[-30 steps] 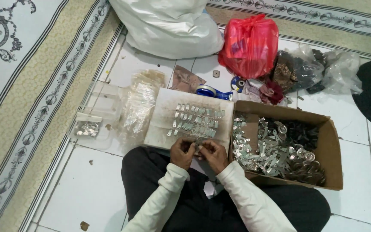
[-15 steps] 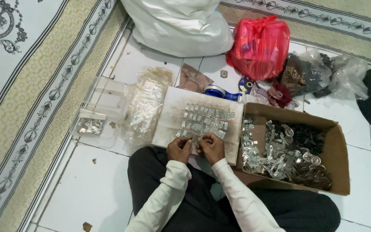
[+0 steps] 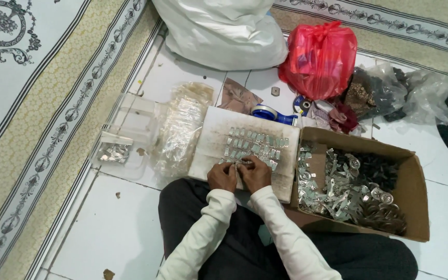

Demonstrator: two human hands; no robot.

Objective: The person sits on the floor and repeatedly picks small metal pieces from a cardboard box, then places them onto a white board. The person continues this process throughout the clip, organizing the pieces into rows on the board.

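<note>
I sit on a white tiled floor with a white board (image 3: 211, 136) across my lap. Rows of small silvery metal pieces (image 3: 255, 142) lie on the board. My left hand (image 3: 222, 176) and my right hand (image 3: 255, 173) meet at the board's near edge, fingers pinched together on one small metal piece (image 3: 239, 163). To my right stands an open cardboard box (image 3: 413, 197) holding several shiny metal clips and dark parts.
A pile of clear plastic bags (image 3: 180, 127) and a clear tray with a few metal bits (image 3: 114, 152) lie at left. Behind the board are a white sack (image 3: 219, 31), a red plastic bag (image 3: 320, 58), blue tape (image 3: 266, 112) and crumpled bags. A patterned rug (image 3: 32, 103) runs along the left.
Both hands stay together at the board's near edge, working on a small piece. The view has shifted slightly; nothing else has moved.
</note>
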